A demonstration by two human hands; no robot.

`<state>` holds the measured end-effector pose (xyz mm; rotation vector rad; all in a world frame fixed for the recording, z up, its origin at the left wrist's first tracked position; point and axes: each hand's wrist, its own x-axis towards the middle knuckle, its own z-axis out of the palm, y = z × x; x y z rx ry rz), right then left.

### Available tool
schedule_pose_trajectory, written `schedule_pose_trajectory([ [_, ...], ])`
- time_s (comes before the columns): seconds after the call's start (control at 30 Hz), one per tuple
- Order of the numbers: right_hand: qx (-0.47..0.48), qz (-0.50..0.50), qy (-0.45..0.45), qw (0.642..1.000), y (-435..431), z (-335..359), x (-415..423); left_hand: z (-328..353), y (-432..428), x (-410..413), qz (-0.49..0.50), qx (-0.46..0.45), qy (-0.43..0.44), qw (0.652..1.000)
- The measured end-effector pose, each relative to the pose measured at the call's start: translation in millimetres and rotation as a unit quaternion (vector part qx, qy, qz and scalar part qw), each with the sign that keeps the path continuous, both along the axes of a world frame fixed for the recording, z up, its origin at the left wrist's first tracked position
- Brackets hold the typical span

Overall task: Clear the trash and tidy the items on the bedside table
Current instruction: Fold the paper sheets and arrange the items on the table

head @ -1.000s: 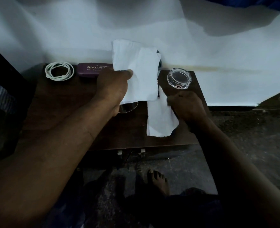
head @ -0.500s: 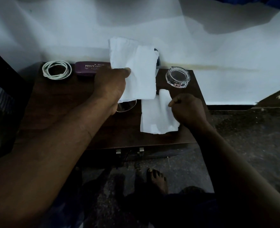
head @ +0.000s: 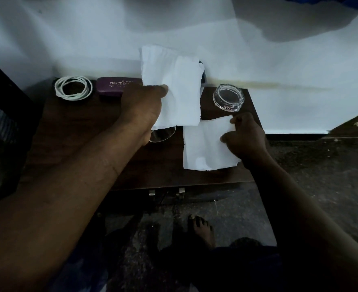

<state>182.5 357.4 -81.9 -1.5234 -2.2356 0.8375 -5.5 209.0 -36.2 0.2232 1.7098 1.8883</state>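
Observation:
My left hand (head: 141, 106) pinches a white tissue (head: 173, 87) by its left edge and holds it upright above the dark wooden bedside table (head: 72, 131). A second white tissue (head: 205, 146) lies spread on the table's right side; my right hand (head: 245, 135) pinches its right edge, lifting the upper corner. Under my left hand the rim of a clear glass (head: 163, 134) shows. At the back stand a coiled white cable (head: 73, 88), a purple spectacle case (head: 115, 86) and a clear glass ashtray (head: 228, 98).
A white wall (head: 279, 60) rises right behind the table. A dark object (head: 203, 74) peeks out behind the raised tissue. Dark floor (head: 321, 165) lies to the right, a dark piece of furniture (head: 1, 114) to the left, and my bare foot (head: 203, 228) below the table's front edge.
My right hand has unfolded the lower tissue from a narrow strip into a wider sheet and moved up to its right edge. The left hand keeps its tissue raised.

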Motion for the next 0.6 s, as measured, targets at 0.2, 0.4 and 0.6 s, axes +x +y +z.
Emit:
schedule_pose_trajectory([
  [0.2,-0.02,-0.014,0.007,1.0,-6.0,2.9,1.3,-0.9,1.0,0.9,0.002,-0.003,0.003,1.0],
  [0.4,-0.023,-0.026,0.011,0.999,-4.6,6.2,-1.7,-2.6,2.5,-0.2,0.005,-0.005,0.006,1.0],
  [0.6,-0.108,-0.067,0.066,0.99,1.8,8.8,-1.1,-3.1,2.9,0.4,0.003,-0.013,0.011,1.0],
])
